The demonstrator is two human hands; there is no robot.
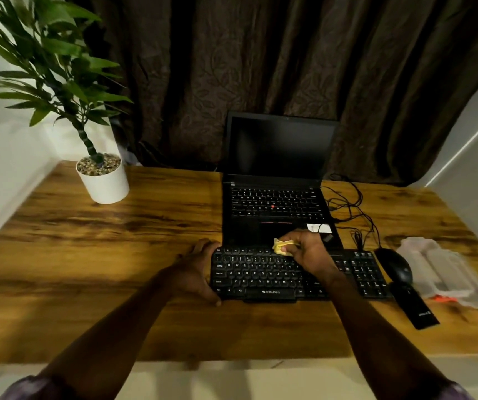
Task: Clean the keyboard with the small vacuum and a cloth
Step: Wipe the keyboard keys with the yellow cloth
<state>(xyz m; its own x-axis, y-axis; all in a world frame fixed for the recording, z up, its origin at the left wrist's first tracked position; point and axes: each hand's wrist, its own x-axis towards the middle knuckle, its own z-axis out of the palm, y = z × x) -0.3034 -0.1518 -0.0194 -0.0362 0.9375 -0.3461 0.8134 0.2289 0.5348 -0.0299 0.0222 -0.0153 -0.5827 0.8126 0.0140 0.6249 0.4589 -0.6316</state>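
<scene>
A black keyboard (pixel 260 277) lies on the wooden desk (pixel 116 241) in front of an open laptop. My left hand (pixel 200 269) grips the keyboard's left end, thumb at the front edge and fingers at the back corner. A small yellow cloth (pixel 282 247) is bunched in my right hand (pixel 308 251), which presses it on the top key rows near the keyboard's middle. A slim black device (pixel 413 304), possibly the small vacuum, lies to the right of the keyboard.
The black laptop (pixel 278 180) stands open just behind the keyboard. A black mouse (pixel 396 265) and tangled cables (pixel 353 209) sit at the right. A clear plastic package (pixel 445 272) lies at the far right. A potted plant (pixel 102 177) stands at the back left.
</scene>
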